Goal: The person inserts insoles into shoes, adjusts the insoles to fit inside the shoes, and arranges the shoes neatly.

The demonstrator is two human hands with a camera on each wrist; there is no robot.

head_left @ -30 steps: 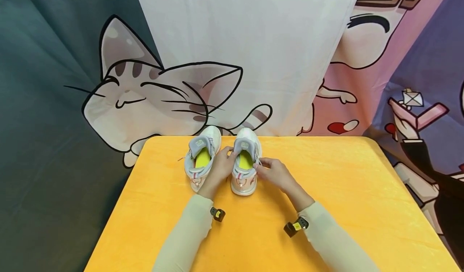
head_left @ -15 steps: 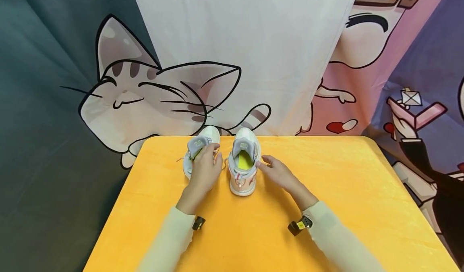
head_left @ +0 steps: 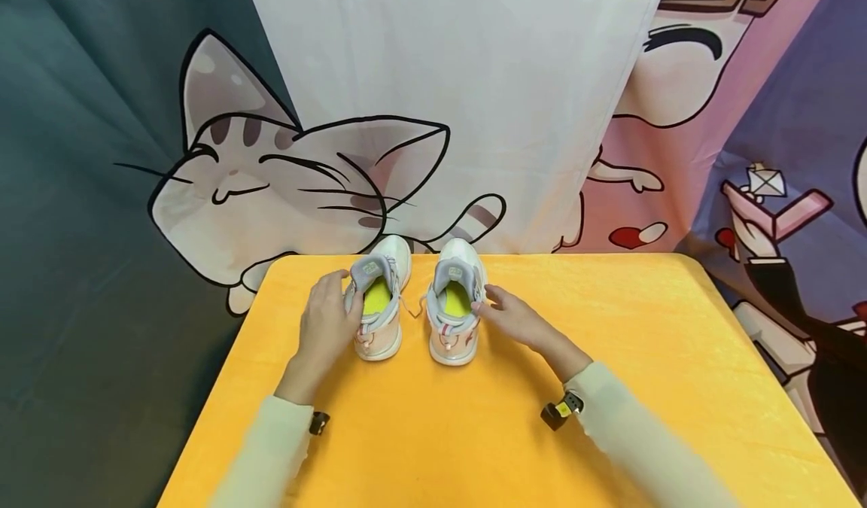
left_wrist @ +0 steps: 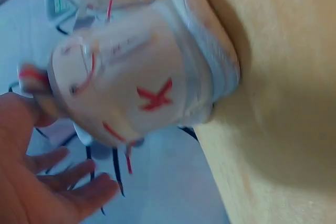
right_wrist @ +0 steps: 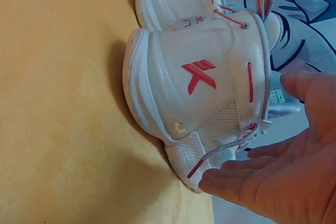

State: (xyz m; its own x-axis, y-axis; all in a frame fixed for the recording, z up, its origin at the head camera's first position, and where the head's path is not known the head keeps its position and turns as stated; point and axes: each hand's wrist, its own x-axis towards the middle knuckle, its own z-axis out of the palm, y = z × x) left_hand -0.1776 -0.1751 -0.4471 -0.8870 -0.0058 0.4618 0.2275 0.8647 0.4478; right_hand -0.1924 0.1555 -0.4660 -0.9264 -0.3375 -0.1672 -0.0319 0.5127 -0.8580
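Observation:
Two pale sneakers with yellow-green insoles stand side by side, toes toward the backdrop. My left hand point(head_left: 325, 316) is at the outer side of the left sneaker point(head_left: 379, 339). Its thumb is near the collar, and whether it touches cannot be told. In the left wrist view that sneaker point(left_wrist: 142, 72) shows a red logo, and the other fingers spread apart from it. Beside the outer side of the right sneaker point(head_left: 454, 346) is my right hand point(head_left: 518, 320). Its fingers are extended near the lace, the thumb close to the collar in the right wrist view; neither hand grips anything.
The yellow table point(head_left: 609, 342) extends to the right and in front of the shoes. Its back edge meets a printed cloth backdrop point(head_left: 474, 79) with a cartoon cat. A loose lace point(head_left: 412, 308) lies between the sneakers.
My left hand has moved left, from between the sneakers, across the left sneaker to its outer side. My right hand stays by the right sneaker. Both sneakers stay in place.

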